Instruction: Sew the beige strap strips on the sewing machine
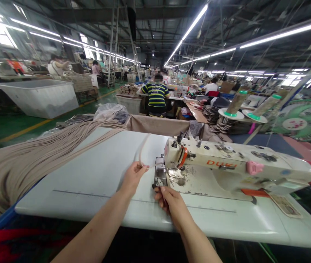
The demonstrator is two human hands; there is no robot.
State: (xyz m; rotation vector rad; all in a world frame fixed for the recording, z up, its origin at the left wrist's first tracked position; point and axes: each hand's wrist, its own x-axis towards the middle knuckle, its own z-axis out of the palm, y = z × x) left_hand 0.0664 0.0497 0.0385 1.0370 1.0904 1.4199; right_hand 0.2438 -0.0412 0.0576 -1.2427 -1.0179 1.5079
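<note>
My left hand [133,177] pinches a thin beige fabric strip [141,150] left of the sewing machine [212,157]. The strip curves back over the pale table, and a short end runs from my fingers toward the needle area. Close to the front of the metal needle plate [160,172] is my right hand [170,202], its fingers curled together. Whatever those fingers hold, if anything, is hidden.
A thick bundle of beige strips [42,153] drapes over the table's left side. Two thread cones [236,103] and a green fan [295,122] stand behind the machine. A person in a striped shirt [156,95] sits ahead, and a large white bin [40,98] is at left.
</note>
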